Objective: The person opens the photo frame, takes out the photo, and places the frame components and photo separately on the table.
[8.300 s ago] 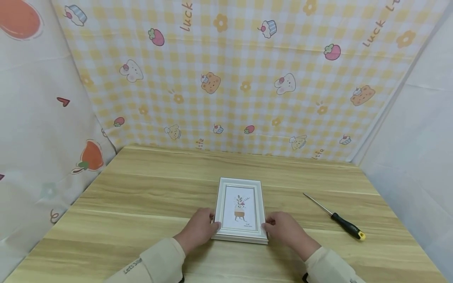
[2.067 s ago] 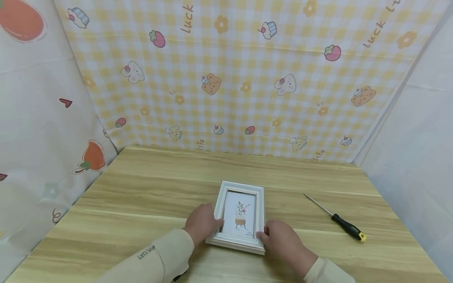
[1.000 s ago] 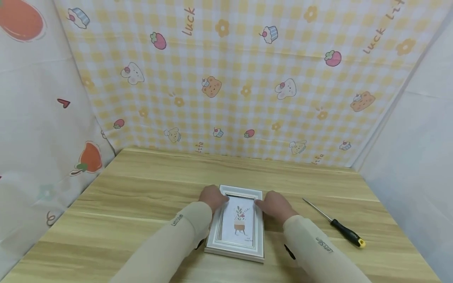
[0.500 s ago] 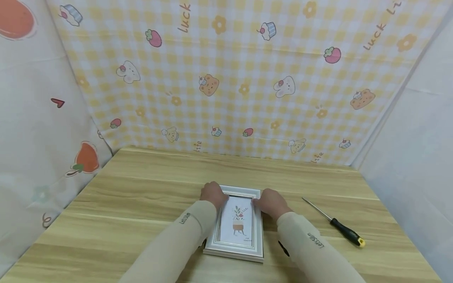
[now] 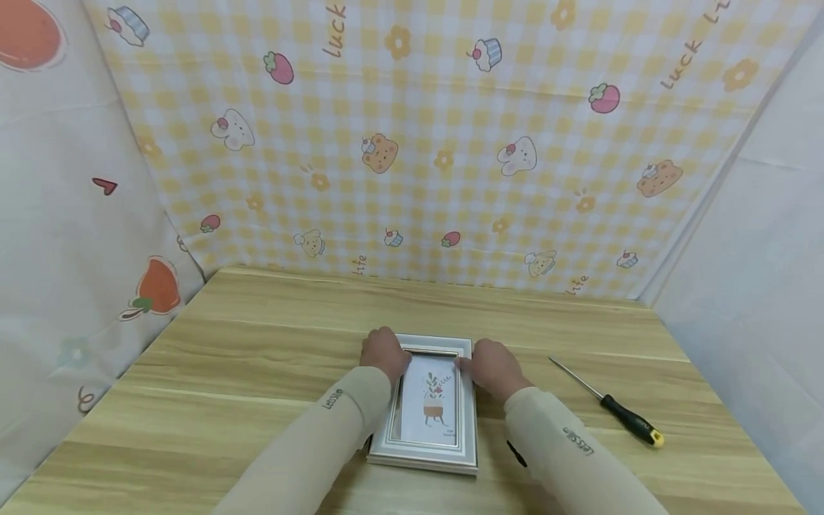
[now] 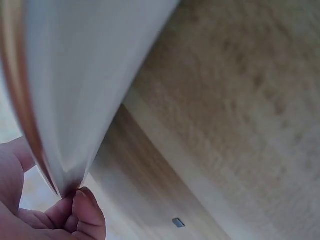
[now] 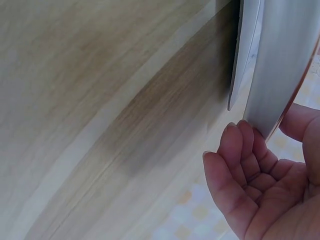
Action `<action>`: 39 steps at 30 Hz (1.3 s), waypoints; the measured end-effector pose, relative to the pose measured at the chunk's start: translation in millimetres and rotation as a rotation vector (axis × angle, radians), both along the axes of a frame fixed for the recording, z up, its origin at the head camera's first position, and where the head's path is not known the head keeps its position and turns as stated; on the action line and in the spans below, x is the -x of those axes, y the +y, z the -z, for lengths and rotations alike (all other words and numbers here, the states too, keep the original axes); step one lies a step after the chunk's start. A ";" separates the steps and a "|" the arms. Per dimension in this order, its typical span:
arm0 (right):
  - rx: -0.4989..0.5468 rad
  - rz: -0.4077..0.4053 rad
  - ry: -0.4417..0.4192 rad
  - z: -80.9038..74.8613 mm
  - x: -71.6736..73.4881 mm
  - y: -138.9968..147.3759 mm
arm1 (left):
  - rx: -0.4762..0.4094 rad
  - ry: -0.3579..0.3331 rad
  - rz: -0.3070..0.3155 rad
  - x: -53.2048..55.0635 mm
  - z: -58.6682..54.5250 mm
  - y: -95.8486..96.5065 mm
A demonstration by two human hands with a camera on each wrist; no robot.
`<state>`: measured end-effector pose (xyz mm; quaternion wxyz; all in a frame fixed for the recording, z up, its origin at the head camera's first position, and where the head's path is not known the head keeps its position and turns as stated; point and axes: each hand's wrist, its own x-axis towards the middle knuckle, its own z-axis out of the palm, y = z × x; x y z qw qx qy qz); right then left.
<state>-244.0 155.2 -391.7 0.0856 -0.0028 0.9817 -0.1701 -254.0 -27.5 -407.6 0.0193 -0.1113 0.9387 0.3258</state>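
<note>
A white picture frame (image 5: 423,458) lies near the middle of the table, holding a print of a plant in an orange pot (image 5: 433,400). My left hand (image 5: 383,352) grips its far left side, thumb on the front and fingers curled underneath. At the far right side my right hand (image 5: 494,368) pinches the frame in the same way. Close up, the frame's side (image 6: 85,65) runs down to the left fingertips in the left wrist view. The right wrist view shows a thin pale panel (image 7: 245,55) standing apart from the frame's side (image 7: 280,60) behind it.
To the right of the frame a screwdriver (image 5: 634,420) with a black and yellow handle lies on the wooden table (image 5: 270,357). A checked cloth (image 5: 418,107) hangs behind the table, and pale sheets close off both sides.
Both hands have shifted from the near part of the frame's sides to the far part. The frame sits slightly nearer than 8 seconds ago. The screwdriver has stayed put.
</note>
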 end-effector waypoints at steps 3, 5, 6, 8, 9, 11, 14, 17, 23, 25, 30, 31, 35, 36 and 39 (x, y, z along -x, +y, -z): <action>0.008 0.003 0.002 -0.8 -1.8 0.8 | 0.001 0.007 0.011 -0.9 0.1 -1.0; 0.024 0.008 0.008 -1.4 -3.0 1.1 | -0.003 0.018 0.022 -1.6 -0.2 -2.0; 0.031 0.007 0.014 -1.5 -3.5 1.5 | -0.006 0.026 0.031 -2.0 -0.1 -2.8; 0.047 0.007 0.028 -0.8 -4.7 2.1 | -0.016 0.042 0.060 -2.6 0.6 -5.0; 0.055 0.008 0.032 -0.3 -5.1 2.4 | -0.027 0.052 0.075 -3.1 1.3 -6.7; 0.075 0.013 0.033 1.3 -6.3 2.3 | -0.043 0.063 0.111 -4.0 4.6 -11.1; 0.098 0.014 0.038 4.1 -7.8 1.8 | -0.080 0.066 0.160 -7.5 8.1 -19.4; 0.106 0.009 0.046 5.1 -9.3 0.2 | -0.086 0.059 0.204 -13.3 10.6 -26.9; 0.086 0.000 0.056 3.3 -11.6 -2.0 | -0.070 0.047 0.280 -37.9 6.1 -37.5; 0.078 -0.004 0.054 2.0 -12.1 -1.8 | -0.075 0.038 0.303 -48.9 3.4 -39.7; 0.067 -0.003 0.033 -2.3 -13.9 -1.3 | -0.113 0.009 0.348 -73.1 -4.2 -40.7; 0.061 -0.007 0.035 -2.7 -14.2 -1.1 | -0.113 0.010 0.354 -76.4 -5.0 -40.5; 0.048 -0.028 0.044 -3.3 -15.3 -0.4 | -0.087 0.021 0.368 -83.8 -6.6 -39.7; 0.050 -0.030 0.044 -3.4 -15.4 -0.3 | -0.079 0.032 0.372 -84.4 -6.3 -39.7; 0.066 -0.029 0.045 -3.0 -16.3 -0.2 | -0.053 0.085 0.391 -84.7 -3.9 -40.3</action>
